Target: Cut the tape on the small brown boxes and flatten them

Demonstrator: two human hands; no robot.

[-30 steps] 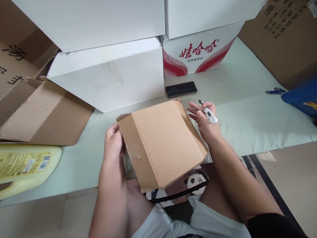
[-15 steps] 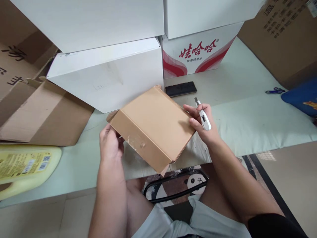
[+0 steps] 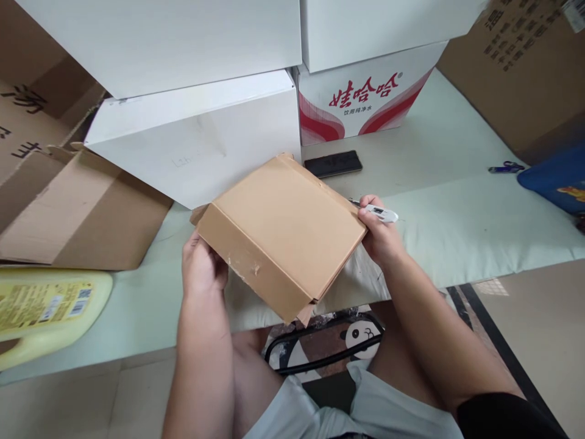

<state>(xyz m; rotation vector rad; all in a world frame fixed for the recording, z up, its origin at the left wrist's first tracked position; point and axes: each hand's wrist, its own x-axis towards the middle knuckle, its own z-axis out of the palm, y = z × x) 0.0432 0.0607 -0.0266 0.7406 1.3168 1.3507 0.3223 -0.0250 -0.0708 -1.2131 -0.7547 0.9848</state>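
Note:
A flat brown cardboard box (image 3: 287,225) is held tilted in front of me, over the front part of the table. My left hand (image 3: 203,262) is closed on its left corner, with the fingertips hidden under the box. At the right corner, my right hand (image 3: 380,231) grips a white utility knife (image 3: 381,213) between thumb and fingers. Its blade end points left, partly hidden by the fingers and the box edge. Some of the right fingers also touch the box. Torn tape marks show on the box's near left side, and a small flap sticks out at its bottom corner.
A black phone (image 3: 333,164) lies behind the box. White cartons (image 3: 192,140) and a red-printed water carton (image 3: 365,100) stand at the back. An open brown carton (image 3: 86,207) and a yellow jug (image 3: 55,311) are on the left; blue scissors (image 3: 506,167) and a blue bag (image 3: 555,180) on the right.
The utility knife has turned in my right hand, from pointing up to pointing left towards the box. The right hand has shifted slightly at the corner, and the box has moved slightly left.

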